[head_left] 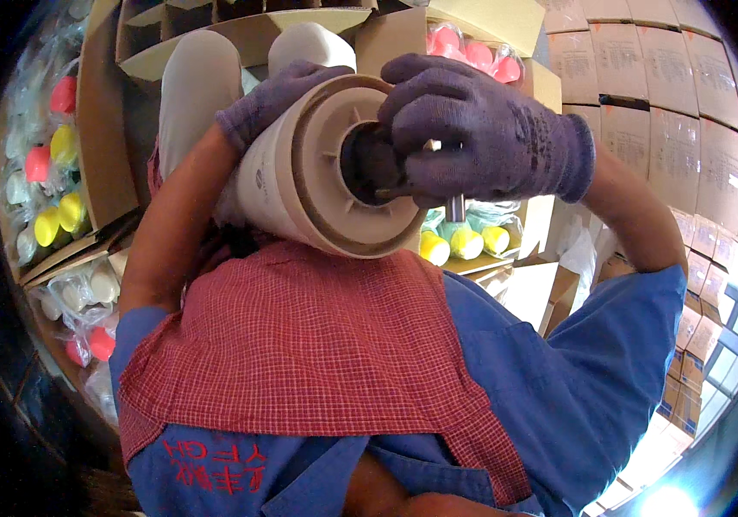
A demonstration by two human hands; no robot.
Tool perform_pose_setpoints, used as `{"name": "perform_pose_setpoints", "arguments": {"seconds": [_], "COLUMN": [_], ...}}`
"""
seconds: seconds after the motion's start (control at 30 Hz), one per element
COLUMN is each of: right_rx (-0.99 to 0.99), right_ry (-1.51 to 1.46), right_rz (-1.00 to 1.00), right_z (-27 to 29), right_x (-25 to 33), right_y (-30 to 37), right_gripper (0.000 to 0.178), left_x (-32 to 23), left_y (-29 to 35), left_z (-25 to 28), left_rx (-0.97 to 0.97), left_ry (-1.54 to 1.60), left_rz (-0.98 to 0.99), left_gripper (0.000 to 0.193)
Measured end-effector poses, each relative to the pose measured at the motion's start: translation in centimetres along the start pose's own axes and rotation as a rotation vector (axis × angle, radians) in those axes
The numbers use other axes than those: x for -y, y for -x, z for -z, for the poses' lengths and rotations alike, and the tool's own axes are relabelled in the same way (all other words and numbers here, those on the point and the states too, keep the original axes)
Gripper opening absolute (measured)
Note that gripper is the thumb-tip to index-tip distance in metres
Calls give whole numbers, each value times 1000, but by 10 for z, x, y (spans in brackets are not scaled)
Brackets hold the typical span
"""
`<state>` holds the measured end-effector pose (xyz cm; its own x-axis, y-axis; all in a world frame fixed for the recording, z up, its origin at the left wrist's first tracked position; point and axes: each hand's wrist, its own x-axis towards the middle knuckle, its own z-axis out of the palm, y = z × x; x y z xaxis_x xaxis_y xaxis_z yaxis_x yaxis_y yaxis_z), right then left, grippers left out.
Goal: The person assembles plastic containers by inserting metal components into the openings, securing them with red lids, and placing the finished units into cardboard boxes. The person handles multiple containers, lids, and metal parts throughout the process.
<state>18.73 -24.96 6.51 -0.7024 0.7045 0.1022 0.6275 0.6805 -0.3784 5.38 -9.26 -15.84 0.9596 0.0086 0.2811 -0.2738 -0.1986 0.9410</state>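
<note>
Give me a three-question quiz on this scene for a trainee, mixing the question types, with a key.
1. Short answer: What covers the right hand?

2. Multiple choice: The left hand lies against:
A) the yellow-topped items
B) the beige cylinder
C) the stacked cartons

3. True or false: The cylinder's end that faces the camera has no opening.

Key:
1. A purplish glove.
2. B.
3. False; there is a dark round opening in its middle.
</note>
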Motion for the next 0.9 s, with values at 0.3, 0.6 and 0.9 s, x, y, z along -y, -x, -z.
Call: {"name": "perform_pose_setpoints", "arguments": {"seconds": [0.3, 0.6, 0.9], "right_rx": [139, -590, -423], "right_ry": [124, -257, 1], "right_rz": [-236, -1226, -768], "right_z": [-3, -96, -10], "right_x": [12, 29, 58], "right_y": [-16, 55, -12], "right_gripper": [26, 44, 20], "left_x": [-31, -20, -17], "left_y": [-2, -6, 16], "left_z": [-3, -5, 16], "left_rx": [-66, -293, -322], "left_ry": [105, -232, 770], "left_rz": [230, 536, 264], "left_gripper": [27, 48, 37]}}
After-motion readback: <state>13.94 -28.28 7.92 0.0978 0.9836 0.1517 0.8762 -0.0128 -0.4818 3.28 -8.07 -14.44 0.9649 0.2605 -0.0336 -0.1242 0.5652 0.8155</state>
